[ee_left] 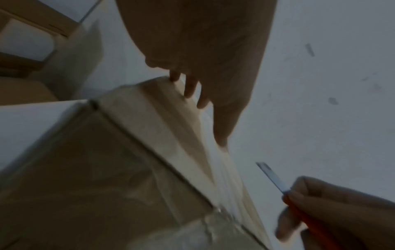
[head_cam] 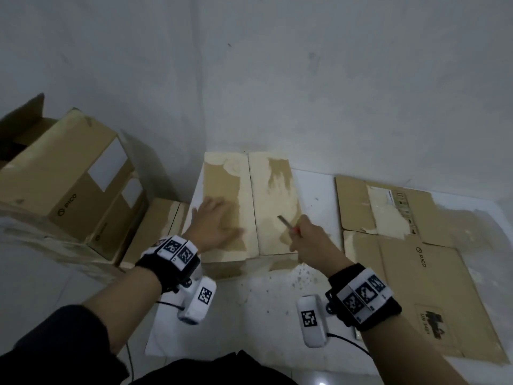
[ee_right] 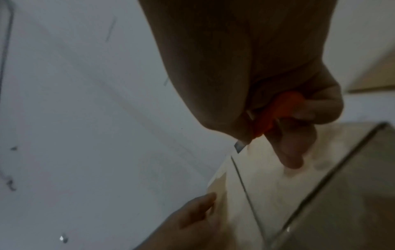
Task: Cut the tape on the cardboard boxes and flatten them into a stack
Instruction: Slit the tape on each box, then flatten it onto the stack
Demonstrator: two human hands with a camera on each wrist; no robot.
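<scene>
Frankly, both wrist views are dim and smeared, so the tape on the taped cardboard box (head_cam: 251,207) shows there only as a pale glossy sheen, and the seam between its two top flaps is clear only from the head camera. That box stands on the white floor (head_cam: 272,298) against the wall, straight ahead. The left hand (head_cam: 215,225) lies flat on the left flap, fingers spread and straight – pressing, not gripping. The right hand (head_cam: 308,241) is curled round the red handle of a utility knife (head_cam: 288,225), its bare blade angled up over the right flap; whether the tip touches the cardboard cannot be told. To the right lie flattened boxes (head_cam: 410,245) – two sheets can be counted, one partly over the other, their far edge cut off by the frame. To the left stand stacked brown boxes (head_cam: 66,184) with white labels: two are plain, a third smaller one sits low beside them, and one flap is raised at the back, though the inside is too dark to show contents. Each wrist carries a black band with marker tags.
</scene>
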